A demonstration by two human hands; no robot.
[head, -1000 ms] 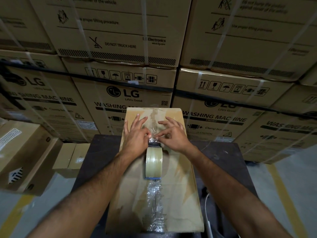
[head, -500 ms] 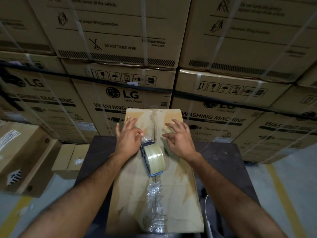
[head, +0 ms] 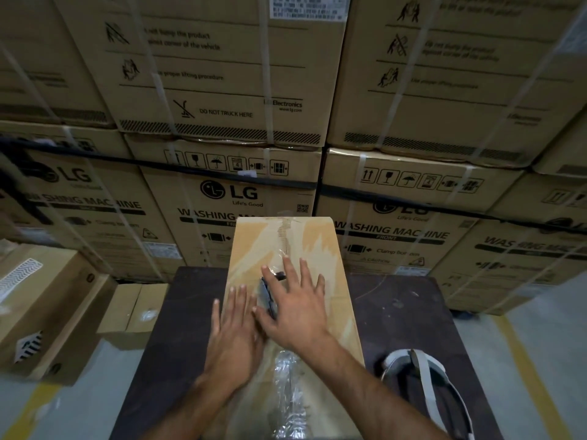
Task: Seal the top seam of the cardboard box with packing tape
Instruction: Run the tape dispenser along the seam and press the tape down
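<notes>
A long cardboard box (head: 320, 258) lies lengthwise on a dark table (head: 178, 328), its top seam running away from me. Crumpled clear tape (head: 287, 389) covers the near stretch of the seam. The packing tape roll (head: 267, 295) rests tilted on the seam at mid-box, with only its dark edge showing. My right hand (head: 298, 309) is spread over the roll, fingers straight and apart, not curled around it. My left hand (head: 235, 335) lies flat on the box top just left of the seam, beside the roll.
Stacked, strapped washing-machine cartons (head: 228, 198) form a wall right behind the table. Smaller cartons (head: 47, 306) sit on the floor at the left. A white strapped device (head: 422, 373) lies on the table's right side. Yellow lines mark the grey floor.
The roll has tipped from upright to lying tilted. My left hand has let go of it and slid back flat on the box. My right hand has moved over the roll.
</notes>
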